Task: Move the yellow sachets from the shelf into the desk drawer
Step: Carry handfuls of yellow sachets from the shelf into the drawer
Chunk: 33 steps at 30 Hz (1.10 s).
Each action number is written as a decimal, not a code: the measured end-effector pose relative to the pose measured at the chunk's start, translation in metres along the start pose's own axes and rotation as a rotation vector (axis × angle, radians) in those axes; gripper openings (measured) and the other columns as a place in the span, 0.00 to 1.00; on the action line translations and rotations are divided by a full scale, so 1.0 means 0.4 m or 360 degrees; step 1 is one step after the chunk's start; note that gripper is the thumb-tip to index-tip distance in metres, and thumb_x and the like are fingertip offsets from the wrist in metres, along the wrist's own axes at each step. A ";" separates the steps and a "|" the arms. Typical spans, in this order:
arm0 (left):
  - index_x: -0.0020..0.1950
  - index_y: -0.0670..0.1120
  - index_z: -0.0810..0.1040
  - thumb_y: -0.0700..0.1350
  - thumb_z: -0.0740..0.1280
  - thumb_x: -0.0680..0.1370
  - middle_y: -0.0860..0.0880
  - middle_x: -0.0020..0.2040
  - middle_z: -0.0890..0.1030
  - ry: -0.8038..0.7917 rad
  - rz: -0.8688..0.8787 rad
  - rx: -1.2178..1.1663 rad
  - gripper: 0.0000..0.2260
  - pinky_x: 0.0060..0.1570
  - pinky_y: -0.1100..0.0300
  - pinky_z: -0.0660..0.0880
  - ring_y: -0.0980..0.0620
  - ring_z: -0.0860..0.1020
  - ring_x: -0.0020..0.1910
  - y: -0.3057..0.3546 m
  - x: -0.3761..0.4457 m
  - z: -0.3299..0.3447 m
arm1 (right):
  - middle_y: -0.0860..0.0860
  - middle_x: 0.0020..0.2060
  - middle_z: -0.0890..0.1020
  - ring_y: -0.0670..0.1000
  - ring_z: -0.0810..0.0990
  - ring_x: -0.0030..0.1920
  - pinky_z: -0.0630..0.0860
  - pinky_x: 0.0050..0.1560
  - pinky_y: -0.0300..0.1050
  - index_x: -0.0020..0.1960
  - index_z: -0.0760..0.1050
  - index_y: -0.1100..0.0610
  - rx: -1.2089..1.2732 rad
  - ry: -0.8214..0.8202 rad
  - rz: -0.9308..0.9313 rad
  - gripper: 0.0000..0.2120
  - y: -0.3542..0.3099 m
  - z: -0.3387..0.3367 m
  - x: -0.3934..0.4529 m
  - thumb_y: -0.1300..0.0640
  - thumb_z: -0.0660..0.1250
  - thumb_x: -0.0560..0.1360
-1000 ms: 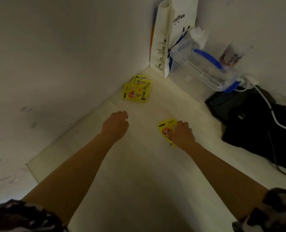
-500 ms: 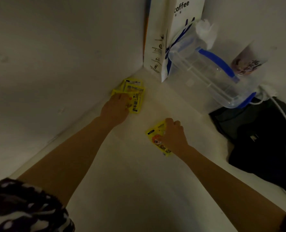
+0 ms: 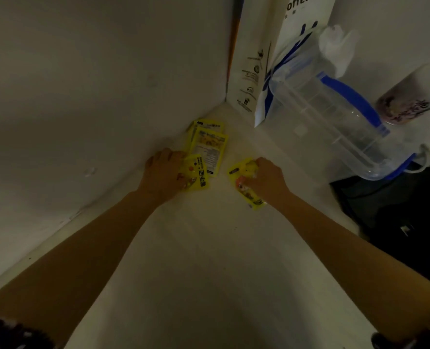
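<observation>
Left hand (image 3: 164,173) grips one yellow sachet (image 3: 196,176) at the near edge of the sachet pile (image 3: 210,144) in the shelf (image 3: 208,248) corner. Right hand (image 3: 265,178) pinches a separate sachet (image 3: 244,182) just beside the pile. Sachet print is too small to read. Behind stands a paper bag (image 3: 279,59) marked "offee", touching a clear jug (image 3: 334,117) with blue trim.

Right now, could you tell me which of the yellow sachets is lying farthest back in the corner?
The rearmost sachet, mostly covered by the label-side-up sachet. Neither hand touches it; the other two are under the left hand and right hand.
</observation>
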<state>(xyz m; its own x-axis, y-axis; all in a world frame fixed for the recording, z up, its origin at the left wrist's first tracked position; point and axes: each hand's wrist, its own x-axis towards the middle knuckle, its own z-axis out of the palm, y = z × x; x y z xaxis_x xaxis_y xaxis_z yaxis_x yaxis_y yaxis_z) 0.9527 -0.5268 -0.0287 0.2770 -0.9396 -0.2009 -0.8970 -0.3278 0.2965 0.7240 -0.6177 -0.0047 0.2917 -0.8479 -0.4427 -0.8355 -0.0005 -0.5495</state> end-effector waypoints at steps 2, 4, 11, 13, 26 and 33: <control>0.64 0.46 0.72 0.50 0.73 0.70 0.43 0.59 0.72 -0.0004 -0.0085 -0.0055 0.25 0.59 0.51 0.67 0.41 0.72 0.60 -0.013 -0.009 -0.003 | 0.56 0.54 0.78 0.56 0.78 0.55 0.71 0.50 0.44 0.60 0.72 0.62 0.0180 0.0033 0.0062 0.23 -0.023 -0.020 0.022 0.51 0.73 0.70; 0.59 0.46 0.73 0.48 0.75 0.68 0.44 0.55 0.73 -0.0038 -0.0134 -0.0202 0.22 0.53 0.51 0.71 0.42 0.74 0.55 -0.015 -0.012 -0.011 | 0.54 0.50 0.80 0.55 0.82 0.50 0.77 0.46 0.45 0.58 0.75 0.61 0.0488 0.0019 0.0120 0.24 -0.049 -0.029 0.046 0.50 0.75 0.69; 0.54 0.43 0.75 0.47 0.76 0.70 0.47 0.47 0.79 0.0147 -0.0558 -0.0997 0.18 0.42 0.57 0.72 0.49 0.77 0.45 0.015 0.025 -0.044 | 0.54 0.46 0.83 0.55 0.81 0.45 0.80 0.46 0.49 0.53 0.78 0.60 0.0943 -0.0053 0.0175 0.15 -0.151 0.003 0.107 0.53 0.74 0.71; 0.58 0.43 0.76 0.46 0.74 0.72 0.47 0.50 0.80 0.0236 -0.0658 -0.1287 0.17 0.41 0.59 0.75 0.51 0.78 0.46 0.026 0.042 -0.045 | 0.58 0.50 0.84 0.59 0.83 0.48 0.80 0.53 0.56 0.57 0.78 0.61 0.0946 -0.0063 0.0214 0.19 -0.169 0.013 0.118 0.53 0.74 0.71; 0.55 0.41 0.81 0.46 0.70 0.75 0.44 0.48 0.83 0.0161 -0.0696 -0.1354 0.12 0.41 0.56 0.79 0.46 0.81 0.45 0.101 0.140 -0.031 | 0.57 0.56 0.81 0.57 0.82 0.52 0.80 0.55 0.56 0.63 0.73 0.63 0.0864 -0.0086 0.0460 0.30 -0.101 0.009 0.153 0.53 0.78 0.65; 0.64 0.43 0.74 0.53 0.67 0.76 0.40 0.64 0.76 0.0046 -0.0713 -0.0700 0.21 0.64 0.49 0.68 0.40 0.72 0.65 0.164 0.181 -0.002 | 0.56 0.60 0.75 0.54 0.78 0.53 0.79 0.51 0.48 0.69 0.64 0.61 0.0841 0.0174 0.0489 0.36 0.012 -0.026 0.137 0.56 0.77 0.67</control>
<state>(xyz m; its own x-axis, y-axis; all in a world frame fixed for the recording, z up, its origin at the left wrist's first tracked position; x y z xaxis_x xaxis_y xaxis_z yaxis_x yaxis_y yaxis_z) 0.9144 -0.6165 -0.0231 0.6080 -0.7020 -0.3710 -0.4677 -0.6942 0.5471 0.7310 -0.6695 -0.0244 0.0016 -0.8169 -0.5768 -0.5219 0.4914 -0.6973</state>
